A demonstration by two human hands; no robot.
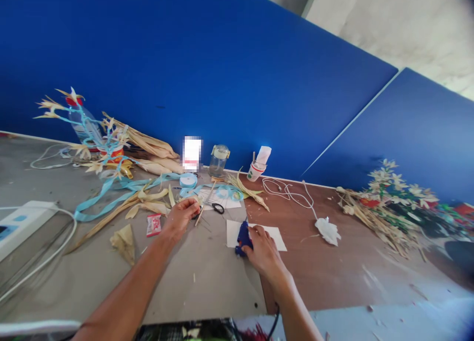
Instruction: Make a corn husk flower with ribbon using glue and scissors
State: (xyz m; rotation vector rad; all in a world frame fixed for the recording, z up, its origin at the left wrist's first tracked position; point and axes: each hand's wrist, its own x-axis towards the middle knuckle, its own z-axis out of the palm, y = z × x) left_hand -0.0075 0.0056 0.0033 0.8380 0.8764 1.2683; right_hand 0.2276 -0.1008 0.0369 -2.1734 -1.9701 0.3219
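Dark patterned cloth (218,328) shows just below the near edge of the table (207,282). Over that edge, the right hand (264,249) curls around a blue glue gun (242,238), which rests on white paper (276,236) by the seam between the grey and brown tabletops. It should be light, stiff plastic, best taken by the handle, clear of the nozzle, which may be hot. The left hand (183,215) pinches a thin pale piece (200,215) narrowly between its fingertips; whether husk or stick is too small to tell, but it is probably almost weightless and easily snapped. Black-handled scissors (218,208) lie just beyond, crowding that hand. Toward the table's left edge, blue ribbon (94,213) sprawls in loops that could snag, with a red packet (153,225) nearer the hand. A lidded jar (219,161) and a paper cup (256,171) stand along the far edge; right of them lie a white cable (289,193) and a crumpled tissue (328,231), and white flowers (398,185) fill the far right corner.
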